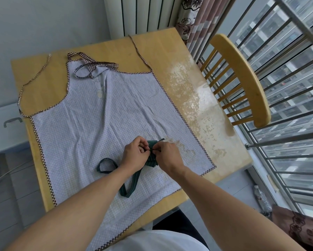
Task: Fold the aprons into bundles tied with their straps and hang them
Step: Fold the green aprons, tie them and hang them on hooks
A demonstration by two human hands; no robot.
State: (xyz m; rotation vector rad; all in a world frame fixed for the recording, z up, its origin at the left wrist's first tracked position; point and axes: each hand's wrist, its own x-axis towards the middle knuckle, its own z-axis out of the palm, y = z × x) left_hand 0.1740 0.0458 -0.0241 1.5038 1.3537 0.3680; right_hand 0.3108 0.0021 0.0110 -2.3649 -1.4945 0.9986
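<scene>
A pale blue checked apron [101, 116] with brown checked trim lies spread flat on the wooden table [170, 49], its straps trailing toward the far edge. On top of it sits a small dark green striped apron bundle [152, 161]. My left hand [134, 153] grips the bundle's left side. My right hand [167, 154] pinches a thin green strap at the bundle's top. A loose green strap [128, 185] loops from the bundle toward me and to the left.
A wooden chair [242, 78] stands against the table's right side, with window bars [288, 109] beyond it. A radiator [143, 13] and a curtain [193, 19] are behind the table. A plastic bottle [262, 200] lies on the floor at the right.
</scene>
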